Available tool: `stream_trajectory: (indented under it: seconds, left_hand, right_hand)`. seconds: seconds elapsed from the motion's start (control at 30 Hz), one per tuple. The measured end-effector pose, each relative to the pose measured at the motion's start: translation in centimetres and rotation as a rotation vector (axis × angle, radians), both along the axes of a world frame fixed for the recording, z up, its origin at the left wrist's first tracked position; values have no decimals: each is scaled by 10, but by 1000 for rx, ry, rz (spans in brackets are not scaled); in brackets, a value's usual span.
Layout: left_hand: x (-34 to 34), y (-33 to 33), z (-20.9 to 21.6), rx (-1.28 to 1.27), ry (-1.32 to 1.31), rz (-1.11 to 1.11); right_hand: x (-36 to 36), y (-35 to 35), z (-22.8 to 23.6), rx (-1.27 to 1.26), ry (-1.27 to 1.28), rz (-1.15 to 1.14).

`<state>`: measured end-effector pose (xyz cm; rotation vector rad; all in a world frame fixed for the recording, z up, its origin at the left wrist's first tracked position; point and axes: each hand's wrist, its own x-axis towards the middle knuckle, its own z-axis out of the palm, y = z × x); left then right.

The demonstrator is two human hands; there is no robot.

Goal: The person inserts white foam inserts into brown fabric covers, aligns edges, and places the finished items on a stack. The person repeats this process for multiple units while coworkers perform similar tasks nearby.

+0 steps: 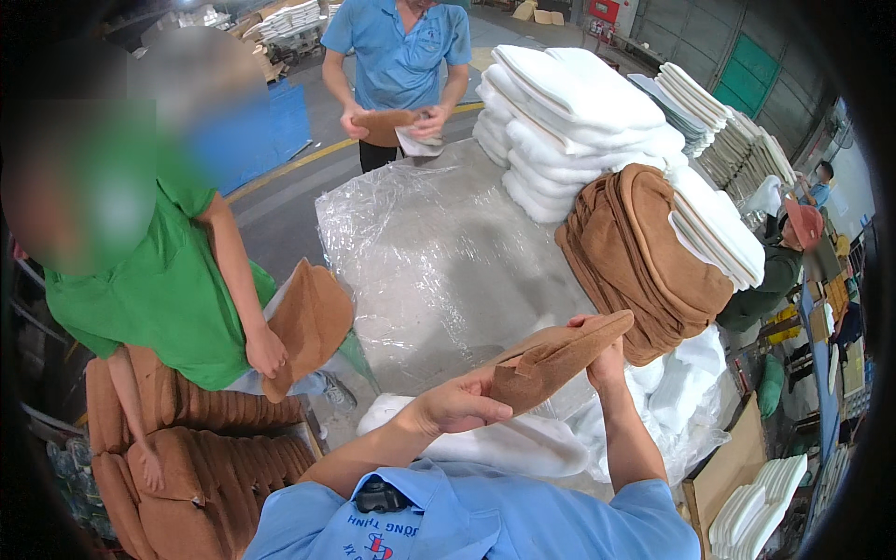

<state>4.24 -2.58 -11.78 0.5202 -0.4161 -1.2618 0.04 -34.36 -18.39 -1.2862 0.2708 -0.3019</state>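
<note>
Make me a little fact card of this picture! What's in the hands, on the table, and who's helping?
Left hand: holds the near end of a brown piece
Right hand: holds its far end
Table: grey, with clear plastic
Stacks: brown stack, white stack
Co-workers: person in green, person in blue, each holding brown material

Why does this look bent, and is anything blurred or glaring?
Head view: the fisheye lens bends edges and leaves dark corners; plastic film on the table shows glints; the area above the green shirt is blurred; left hand, right hand and brown piece look sharper.
</note>
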Motion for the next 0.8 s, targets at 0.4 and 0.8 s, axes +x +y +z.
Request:
stream_trajectory:
  seconds: [0.4,0.8]
  left_hand:
    - [27,-17,33,-98,96,359]
    - [1,-23,48,-194,185,175]
  right_hand:
    - [13,14,37,36,-155,3]
    - [28,8,52,-224,-313,138]
